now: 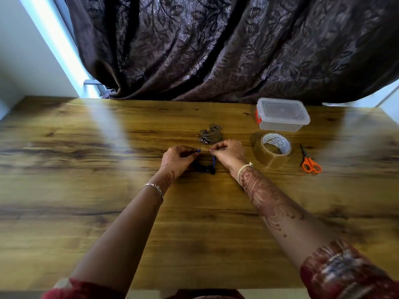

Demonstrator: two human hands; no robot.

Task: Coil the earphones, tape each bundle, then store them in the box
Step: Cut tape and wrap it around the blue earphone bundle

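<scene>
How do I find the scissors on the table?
Look at the right side of the wooden table. Just right of the big roll of clear tape, nearer you than the plastic box, lie the small scissors. Nothing else there has bright orange loop handles.

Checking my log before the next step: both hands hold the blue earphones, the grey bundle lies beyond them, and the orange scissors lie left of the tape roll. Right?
Not quite. The head view shows the orange scissors right of the tape roll, not left. The left hand and right hand do hold the blue earphones, grey bundle beyond them.
</scene>
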